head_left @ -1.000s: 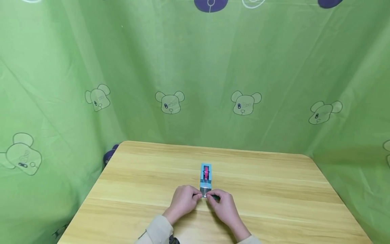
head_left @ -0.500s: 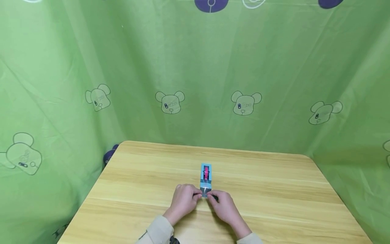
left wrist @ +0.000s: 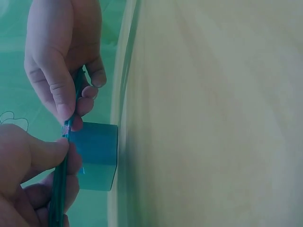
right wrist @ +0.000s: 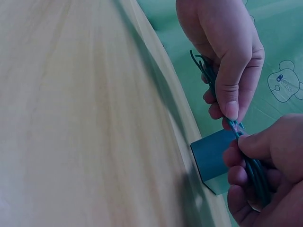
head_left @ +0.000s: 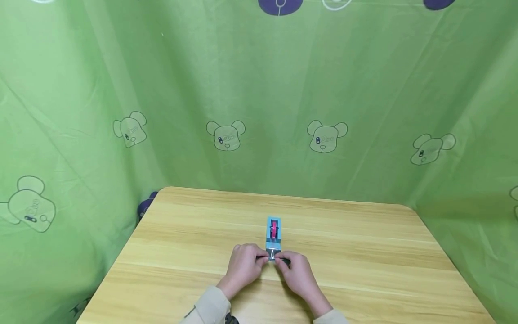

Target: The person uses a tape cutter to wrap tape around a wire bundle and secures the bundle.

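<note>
A bundle of thin dark green wires (right wrist: 258, 177) runs between the two hands, its loose ends poking out past the left fingers. My left hand (head_left: 244, 265) pinches it on one side with thumb and fingertips. On the other side my right hand (head_left: 297, 272) grips it, the wires lying along the curled fingers. In the short gap between the thumbs, a shiny clear bit of tape (right wrist: 238, 128) lies on the wires. Just beyond the hands stands a light blue tape dispenser (head_left: 273, 246) with a pink-cored tape roll (head_left: 274, 229), its near end right at the fingertips.
Everything rests on a wood-grain table (head_left: 364, 252) with rounded far corners. A green curtain (head_left: 267, 90) printed with bear heads hangs behind it and along both sides. A dark watch (head_left: 230, 318) shows at the left cuff.
Both hands have edged very slightly forward with the wires toward the dispenser. They keep the same grip, and the dispenser stays where it was.
</note>
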A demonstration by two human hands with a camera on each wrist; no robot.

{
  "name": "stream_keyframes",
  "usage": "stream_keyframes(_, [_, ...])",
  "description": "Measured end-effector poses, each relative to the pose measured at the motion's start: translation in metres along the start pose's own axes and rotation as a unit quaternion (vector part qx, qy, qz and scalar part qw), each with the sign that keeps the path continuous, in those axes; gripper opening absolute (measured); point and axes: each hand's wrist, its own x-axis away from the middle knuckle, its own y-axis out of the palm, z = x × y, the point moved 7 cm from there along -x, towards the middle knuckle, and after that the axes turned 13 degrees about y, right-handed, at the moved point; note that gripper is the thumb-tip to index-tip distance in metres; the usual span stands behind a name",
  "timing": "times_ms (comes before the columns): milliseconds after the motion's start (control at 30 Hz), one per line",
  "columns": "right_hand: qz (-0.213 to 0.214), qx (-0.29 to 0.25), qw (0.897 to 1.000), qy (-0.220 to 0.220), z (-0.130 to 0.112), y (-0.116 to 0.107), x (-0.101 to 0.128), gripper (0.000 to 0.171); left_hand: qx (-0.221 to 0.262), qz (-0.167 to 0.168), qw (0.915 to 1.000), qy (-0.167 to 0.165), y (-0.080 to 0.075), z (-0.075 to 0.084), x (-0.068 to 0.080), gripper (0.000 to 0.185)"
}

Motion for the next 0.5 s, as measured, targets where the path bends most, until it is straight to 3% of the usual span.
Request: stream_keyframes(500, [0.012,-0.041,0.999,0.004,-0.0007,-0.0020,-0.0004,0.012,0.020,-0.043,0.9987,-0.017,-0.0046,-0.0019,-0.0051,0.009])
